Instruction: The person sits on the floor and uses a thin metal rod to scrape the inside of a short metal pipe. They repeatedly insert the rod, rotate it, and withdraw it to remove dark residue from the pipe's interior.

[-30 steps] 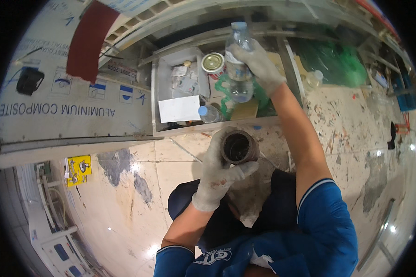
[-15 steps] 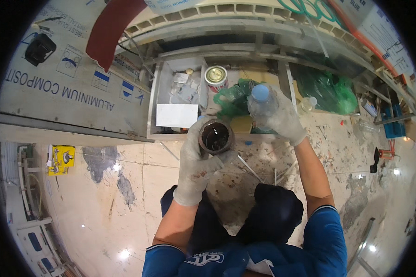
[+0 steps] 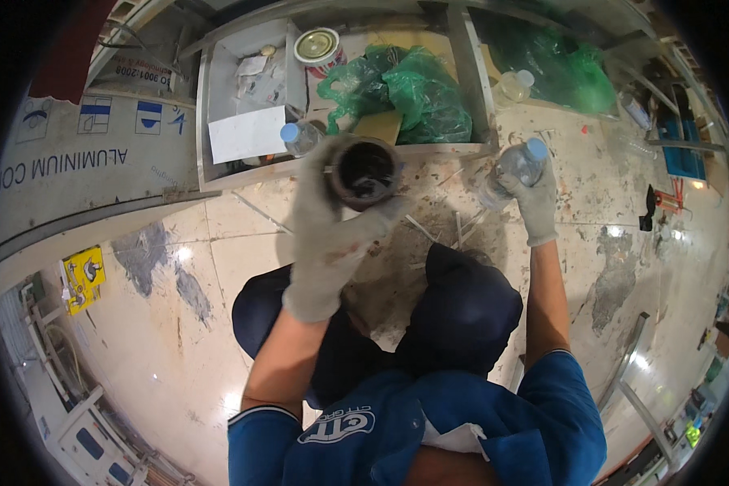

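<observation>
Both of my hands wear pale work gloves. My left hand (image 3: 332,235) is wrapped round a dark, stained round pot (image 3: 364,172), its mouth turned up toward me and dark liquid inside. Off to the right, over the floor, my right hand (image 3: 531,194) grips a clear plastic bottle (image 3: 514,168) with a blue cap; the bottle tilts. Just behind the pot stands another blue-capped clear bottle (image 3: 304,139), partly hidden by my left glove. The fingers of my left hand beneath the pot are partly out of sight.
An open drawer-like box (image 3: 462,150) holds green plastic bags (image 3: 429,91), a paint tin (image 3: 319,50) and a white sheet (image 3: 247,134). A small clear bottle (image 3: 513,86) stands to its right. A yellow packet (image 3: 83,278) lies on the floor at left; white strips (image 3: 423,229) lie near my knees.
My right hand has swung right and toward me with the bottle, away from the box. The view has shifted, and the second bottle behind the pot now shows more.
</observation>
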### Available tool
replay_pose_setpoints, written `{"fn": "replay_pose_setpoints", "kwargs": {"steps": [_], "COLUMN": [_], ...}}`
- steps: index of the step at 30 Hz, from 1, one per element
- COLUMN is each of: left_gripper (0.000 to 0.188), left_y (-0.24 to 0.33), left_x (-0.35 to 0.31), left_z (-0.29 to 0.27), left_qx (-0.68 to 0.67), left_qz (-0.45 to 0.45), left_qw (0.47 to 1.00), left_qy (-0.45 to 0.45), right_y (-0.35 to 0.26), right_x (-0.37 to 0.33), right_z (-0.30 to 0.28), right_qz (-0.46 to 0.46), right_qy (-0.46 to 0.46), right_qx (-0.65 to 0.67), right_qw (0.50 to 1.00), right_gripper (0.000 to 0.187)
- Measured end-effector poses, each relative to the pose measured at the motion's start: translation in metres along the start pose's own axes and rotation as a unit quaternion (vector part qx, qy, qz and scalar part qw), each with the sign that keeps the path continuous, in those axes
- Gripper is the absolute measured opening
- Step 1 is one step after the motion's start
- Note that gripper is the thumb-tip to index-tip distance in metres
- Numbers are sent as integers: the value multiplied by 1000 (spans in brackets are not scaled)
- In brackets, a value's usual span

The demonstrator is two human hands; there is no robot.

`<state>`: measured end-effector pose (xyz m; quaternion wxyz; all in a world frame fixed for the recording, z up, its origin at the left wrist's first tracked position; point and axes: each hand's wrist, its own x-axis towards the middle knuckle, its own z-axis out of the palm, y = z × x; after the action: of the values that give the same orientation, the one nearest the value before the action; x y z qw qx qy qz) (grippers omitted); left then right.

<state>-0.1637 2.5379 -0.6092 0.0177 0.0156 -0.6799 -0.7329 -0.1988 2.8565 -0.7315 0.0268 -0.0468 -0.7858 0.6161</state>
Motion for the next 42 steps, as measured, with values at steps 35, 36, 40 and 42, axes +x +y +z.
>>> {"fn": "replay_pose_setpoints", "kwargs": {"steps": [35,36,40,42], "left_gripper": [70,69,66,68], "left_y": [-245,-245,-243,-239], "left_x": [45,48,57,61], "left_z": [231,233,227,223], "left_qx": [246,254,286,283], "left_qz": [115,104,69,60], "left_qw": [953,948,929,927], "left_qy": [-135,-159,-223,-240], "right_y": [-1,0,4,3], "right_x": [-6,-7,-5,2], "right_z": [-49,-52,-65,-73], "right_qz": [-111,-116,-177,-221], "right_qy": [11,3,-53,-99], "right_qx": [-498,-493,-486,-462], "right_qw": [860,862,854,853], "right_gripper": [35,36,37,39]}}
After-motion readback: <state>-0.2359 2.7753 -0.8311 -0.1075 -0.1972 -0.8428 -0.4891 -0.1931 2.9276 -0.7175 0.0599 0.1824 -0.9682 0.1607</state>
